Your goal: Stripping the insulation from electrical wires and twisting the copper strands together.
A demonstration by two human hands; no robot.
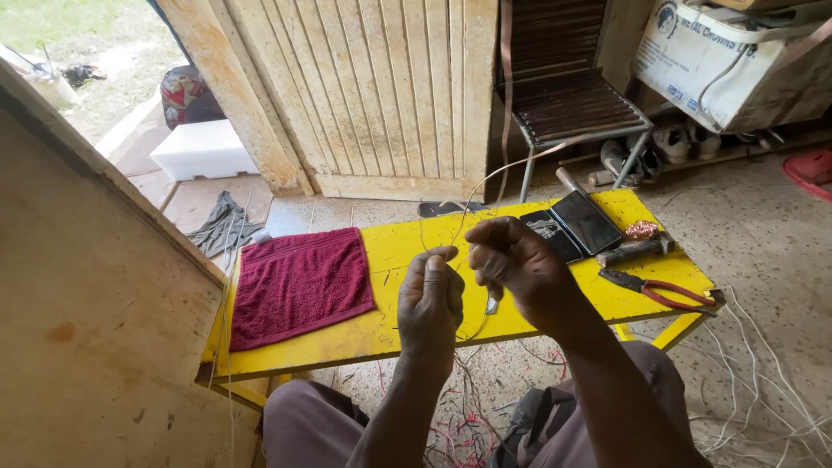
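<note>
Wire-working step: left hand (431, 299) and right hand (513, 264) each pinch thin wire (468, 204) above yellow table (390, 251); pliers (663, 290) nearby.

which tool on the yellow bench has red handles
The pliers at the bench's right end; the hammer beside them has a dark handle.

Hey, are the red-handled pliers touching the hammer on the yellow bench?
Apart. In the head view, the red-handled pliers lie nearer the bench's front edge, and a strip of bare yellow shows between them and the hammer.
</note>
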